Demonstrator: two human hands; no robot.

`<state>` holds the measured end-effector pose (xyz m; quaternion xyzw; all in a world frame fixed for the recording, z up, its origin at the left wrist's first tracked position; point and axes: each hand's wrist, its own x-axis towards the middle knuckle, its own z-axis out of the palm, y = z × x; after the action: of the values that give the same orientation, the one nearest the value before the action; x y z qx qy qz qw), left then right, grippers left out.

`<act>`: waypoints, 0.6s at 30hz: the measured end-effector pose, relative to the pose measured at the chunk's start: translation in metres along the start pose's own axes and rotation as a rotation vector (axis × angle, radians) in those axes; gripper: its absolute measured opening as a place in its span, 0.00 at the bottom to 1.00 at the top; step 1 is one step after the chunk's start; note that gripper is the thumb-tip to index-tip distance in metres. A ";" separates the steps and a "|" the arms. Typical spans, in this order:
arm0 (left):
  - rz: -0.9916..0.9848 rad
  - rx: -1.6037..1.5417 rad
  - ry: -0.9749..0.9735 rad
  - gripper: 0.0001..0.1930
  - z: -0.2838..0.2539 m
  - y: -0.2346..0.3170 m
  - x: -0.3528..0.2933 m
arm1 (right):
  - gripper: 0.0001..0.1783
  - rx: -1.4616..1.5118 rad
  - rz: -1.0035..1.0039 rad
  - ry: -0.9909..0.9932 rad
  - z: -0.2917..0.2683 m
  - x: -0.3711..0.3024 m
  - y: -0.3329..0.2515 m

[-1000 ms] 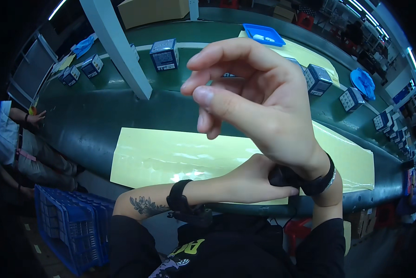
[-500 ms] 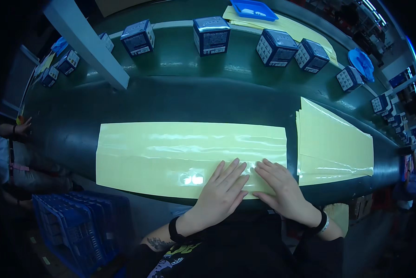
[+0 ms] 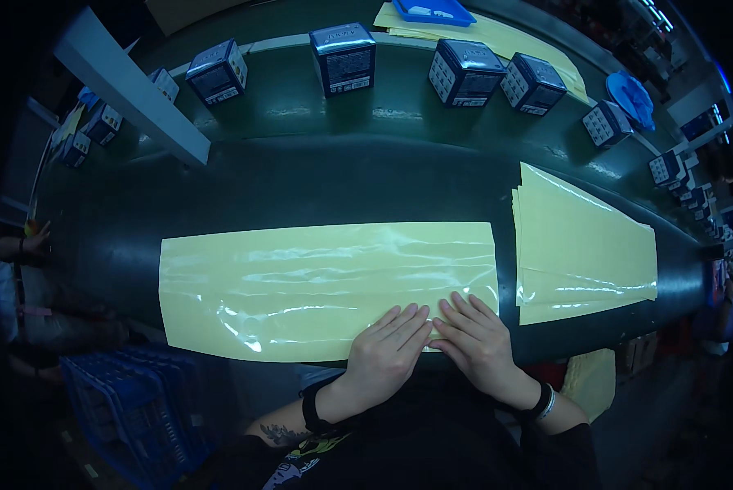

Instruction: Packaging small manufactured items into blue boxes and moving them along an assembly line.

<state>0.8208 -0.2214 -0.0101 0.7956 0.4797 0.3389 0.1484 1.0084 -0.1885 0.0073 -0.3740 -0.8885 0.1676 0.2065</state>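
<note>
A long, glossy pale-yellow sheet (image 3: 317,269) lies across the dark work surface in front of me, its face rippled and shiny. My left hand (image 3: 389,347) rests on the sheet's near edge, right of its middle, fingers stretched out and pointing up and right. Close beside it, my right hand (image 3: 474,339) lies on the near right corner, fingers extended toward the upper left. The fingertips of the two hands almost meet. Neither hand grips anything that shows. To the right lies a stack of similar yellow sheets (image 3: 583,253), separated from the long one by a narrow gap.
Dark blue printed boxes (image 3: 344,61) stand spaced along the green belt (image 3: 281,114) at the back. A grey post (image 3: 129,86) rises at the left. A blue tray (image 3: 433,11) sits on more yellow sheets. Blue crates (image 3: 138,408) stand below left. Another person's hand (image 3: 38,238) shows far left.
My hands stay flat on the sheet, the right one slightly lower and left. The sheet's near left edge sits lower in view, and its glare has shifted. The boxes appear further left.
</note>
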 end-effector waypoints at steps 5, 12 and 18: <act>0.037 0.024 0.017 0.13 0.002 0.003 0.000 | 0.20 -0.018 -0.008 0.028 -0.002 -0.003 0.000; 0.024 -0.095 0.051 0.10 0.003 0.002 0.001 | 0.18 -0.035 -0.003 0.014 -0.005 -0.005 0.002; -0.095 -0.301 -0.009 0.06 -0.005 0.001 0.007 | 0.27 0.069 0.051 -0.168 -0.021 0.000 0.007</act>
<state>0.8202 -0.2159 -0.0033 0.7423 0.4600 0.3959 0.2841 1.0224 -0.1810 0.0221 -0.3738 -0.8865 0.2343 0.1398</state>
